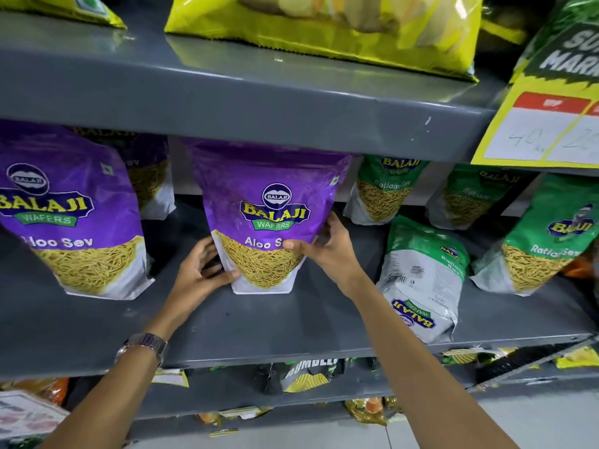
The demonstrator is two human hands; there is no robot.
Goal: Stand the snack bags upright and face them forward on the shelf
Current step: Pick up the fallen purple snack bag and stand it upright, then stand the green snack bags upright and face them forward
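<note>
A purple Aloo Sev bag stands upright, front label forward, in the middle of the grey shelf. My left hand grips its lower left edge. My right hand holds its lower right side, thumb across the front. Another purple Aloo Sev bag stands upright at the left, with a third purple bag behind it. To the right, a green Ratlam Sev bag lies flat and upside down, back panel showing. Other green Ratlam Sev bags stand upright.
The shelf above overhangs closely and carries yellow-green bags. A yellow price sign hangs at the upper right. Lower shelves hold more snack packs. An orange pack peeks out at the far right.
</note>
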